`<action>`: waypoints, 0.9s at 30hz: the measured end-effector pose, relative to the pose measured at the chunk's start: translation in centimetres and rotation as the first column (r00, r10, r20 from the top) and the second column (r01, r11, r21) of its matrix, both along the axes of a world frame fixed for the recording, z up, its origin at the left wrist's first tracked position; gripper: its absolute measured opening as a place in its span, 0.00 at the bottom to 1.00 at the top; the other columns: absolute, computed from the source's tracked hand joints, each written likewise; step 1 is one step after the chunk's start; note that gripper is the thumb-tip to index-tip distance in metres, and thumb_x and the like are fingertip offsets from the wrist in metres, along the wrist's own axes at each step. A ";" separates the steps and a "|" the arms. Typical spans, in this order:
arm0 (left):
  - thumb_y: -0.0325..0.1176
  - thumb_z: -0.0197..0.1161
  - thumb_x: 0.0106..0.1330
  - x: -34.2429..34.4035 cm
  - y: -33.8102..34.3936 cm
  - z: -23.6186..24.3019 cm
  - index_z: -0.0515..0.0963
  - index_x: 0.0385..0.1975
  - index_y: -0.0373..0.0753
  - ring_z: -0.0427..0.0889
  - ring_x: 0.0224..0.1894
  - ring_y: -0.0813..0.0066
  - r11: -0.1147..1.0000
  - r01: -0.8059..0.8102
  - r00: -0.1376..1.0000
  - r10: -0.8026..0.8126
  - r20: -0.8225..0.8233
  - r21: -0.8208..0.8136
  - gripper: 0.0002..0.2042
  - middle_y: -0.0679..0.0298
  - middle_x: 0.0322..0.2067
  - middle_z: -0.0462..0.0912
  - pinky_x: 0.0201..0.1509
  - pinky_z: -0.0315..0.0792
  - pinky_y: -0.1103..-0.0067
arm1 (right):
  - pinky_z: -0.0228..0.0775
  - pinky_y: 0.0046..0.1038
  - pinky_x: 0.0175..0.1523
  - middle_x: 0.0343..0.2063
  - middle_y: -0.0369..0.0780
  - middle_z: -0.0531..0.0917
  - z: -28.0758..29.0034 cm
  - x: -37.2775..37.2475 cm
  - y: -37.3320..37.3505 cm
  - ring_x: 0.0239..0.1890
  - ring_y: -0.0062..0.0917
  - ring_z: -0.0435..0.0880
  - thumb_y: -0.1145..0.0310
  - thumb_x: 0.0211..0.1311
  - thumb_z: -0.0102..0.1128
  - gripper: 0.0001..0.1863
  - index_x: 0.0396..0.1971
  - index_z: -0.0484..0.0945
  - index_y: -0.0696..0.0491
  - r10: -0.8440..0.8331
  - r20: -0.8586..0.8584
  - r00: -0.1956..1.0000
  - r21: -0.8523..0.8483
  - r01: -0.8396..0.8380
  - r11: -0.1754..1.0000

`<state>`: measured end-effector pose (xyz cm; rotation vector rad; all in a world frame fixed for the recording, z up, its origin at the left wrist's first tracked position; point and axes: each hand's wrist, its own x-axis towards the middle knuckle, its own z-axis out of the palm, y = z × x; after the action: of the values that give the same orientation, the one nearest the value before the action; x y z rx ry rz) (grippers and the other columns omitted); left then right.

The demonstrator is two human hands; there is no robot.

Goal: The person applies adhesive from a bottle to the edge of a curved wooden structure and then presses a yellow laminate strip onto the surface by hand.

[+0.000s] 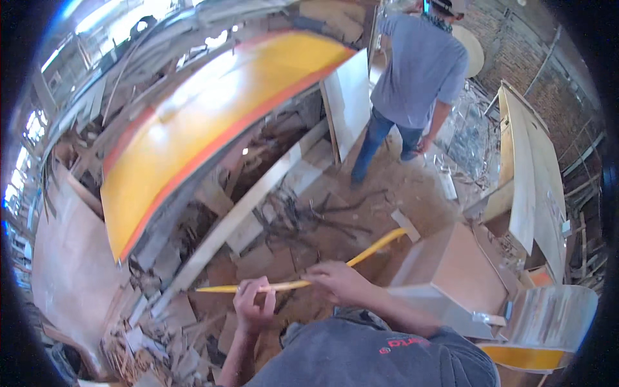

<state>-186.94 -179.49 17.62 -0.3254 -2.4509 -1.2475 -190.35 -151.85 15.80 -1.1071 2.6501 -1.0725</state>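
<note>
A long, narrow yellow strip [380, 245], bent in a shallow curve, stretches across in front of my body. Its material cannot be made out. My left hand [253, 308] grips it toward the left end, with the fingers curled around it. Farther right along the strip, my right hand [340, 284] is closed over it from above. The strip's left tip sticks out past my left hand. Its right end rises near a small pale offcut [405, 225] by a box-like wooden piece [467, 271].
A large yellow panel with orange edges [193, 122] leans at the left, beside a white board [348, 106]. A long plank [245, 209] slants below it. Scrap wood [161, 348] litters the lower left. Another person [419, 77] stands ahead, back turned. Tall panels [532, 161] lean at right.
</note>
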 end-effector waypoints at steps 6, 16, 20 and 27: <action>0.36 0.68 0.64 -6.3 0.4 -16.5 0.85 0.33 0.35 0.87 0.32 0.59 0.988 -0.035 0.827 0.114 0.550 -0.153 0.09 0.53 0.28 0.86 0.38 0.79 0.70 | 0.79 0.41 0.54 0.47 0.41 0.86 -5.9 -5.7 15.8 0.49 0.42 0.85 0.58 0.62 0.65 0.19 0.53 0.84 0.45 -0.241 0.118 0.963 0.230 0.209 0.950; 0.41 0.66 0.67 -16.6 4.5 -29.6 0.86 0.37 0.36 0.88 0.33 0.58 0.974 0.124 0.010 0.191 0.982 -0.191 0.13 0.53 0.31 0.88 0.38 0.79 0.66 | 0.77 0.43 0.56 0.47 0.45 0.87 -3.9 -26.6 32.5 0.51 0.43 0.85 0.57 0.65 0.62 0.18 0.52 0.85 0.47 -0.506 0.108 0.856 0.250 0.469 0.847; 0.43 0.65 0.67 -30.2 8.8 -31.2 0.86 0.38 0.36 0.88 0.34 0.57 0.949 0.271 0.043 0.156 0.987 -0.162 0.15 0.53 0.32 0.88 0.39 0.80 0.64 | 0.77 0.45 0.55 0.44 0.46 0.88 -3.7 -35.0 35.9 0.50 0.46 0.85 0.55 0.67 0.59 0.19 0.52 0.86 0.46 -0.591 0.143 0.794 0.107 0.582 0.807; 0.46 0.64 0.68 -59.8 25.4 -33.5 0.85 0.42 0.36 0.88 0.35 0.55 0.849 0.510 0.094 0.105 0.990 -0.139 0.18 0.54 0.34 0.89 0.40 0.80 0.61 | 0.79 0.42 0.53 0.45 0.47 0.88 -15.7 -38.3 48.8 0.49 0.44 0.86 0.55 0.64 0.64 0.19 0.49 0.87 0.49 -0.827 0.289 0.483 0.337 0.757 0.560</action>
<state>-246.71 -154.09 -15.92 0.2068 -4.1274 -1.0565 -228.66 -103.05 0.13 0.4989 2.7674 -0.9641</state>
